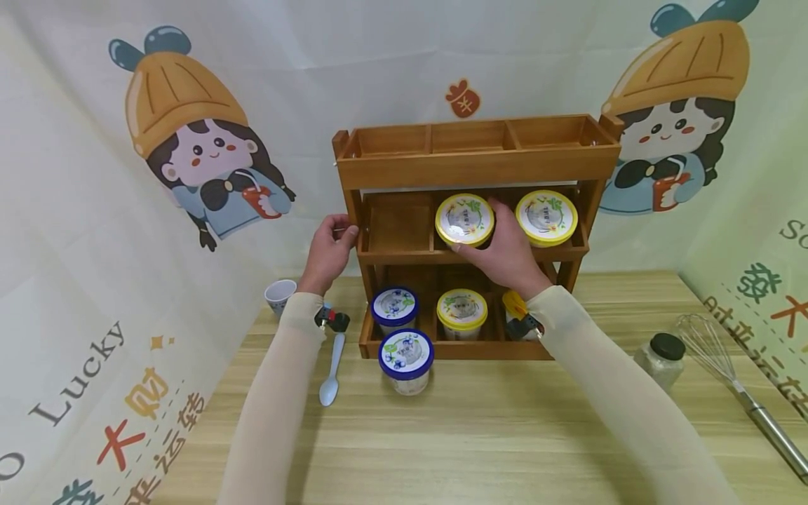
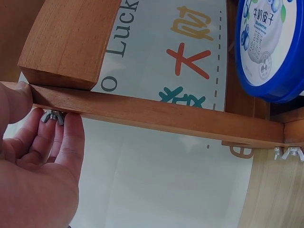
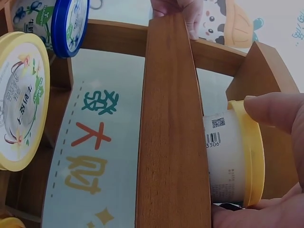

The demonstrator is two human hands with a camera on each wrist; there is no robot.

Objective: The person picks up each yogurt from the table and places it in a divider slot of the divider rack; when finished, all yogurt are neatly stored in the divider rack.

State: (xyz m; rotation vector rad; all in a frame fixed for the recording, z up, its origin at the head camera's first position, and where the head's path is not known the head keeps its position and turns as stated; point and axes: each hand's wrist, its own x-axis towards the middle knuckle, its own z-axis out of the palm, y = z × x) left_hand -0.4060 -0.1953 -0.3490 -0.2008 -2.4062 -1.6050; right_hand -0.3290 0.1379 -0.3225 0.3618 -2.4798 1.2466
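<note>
Your right hand (image 1: 505, 252) is gripping a yellow-lidded tub (image 1: 464, 219) at the middle compartment of the wooden rack's (image 1: 473, 165) middle shelf, thumb and fingers curling round the lid's rim; the right wrist view is showing the tub lying on its side behind the shelf's front rail, though whether it is resting on the shelf floor is hard to tell. A second yellow-lidded tub (image 1: 546, 217) is sitting just beside it, toward the rack's right edge. Your left hand (image 1: 328, 249) is holding the rack's left upright, thumb pressing the wood and fingers curling behind it by a wing nut (image 2: 52, 116). On the bottom shelf a blue-lidded tub (image 1: 394, 307) and another yellow one (image 1: 462, 310) are standing. In front of the rack's left corner, on the table (image 1: 480, 435), a further blue-lidded tub (image 1: 406, 359) is standing near a white spoon (image 1: 331, 382).
</note>
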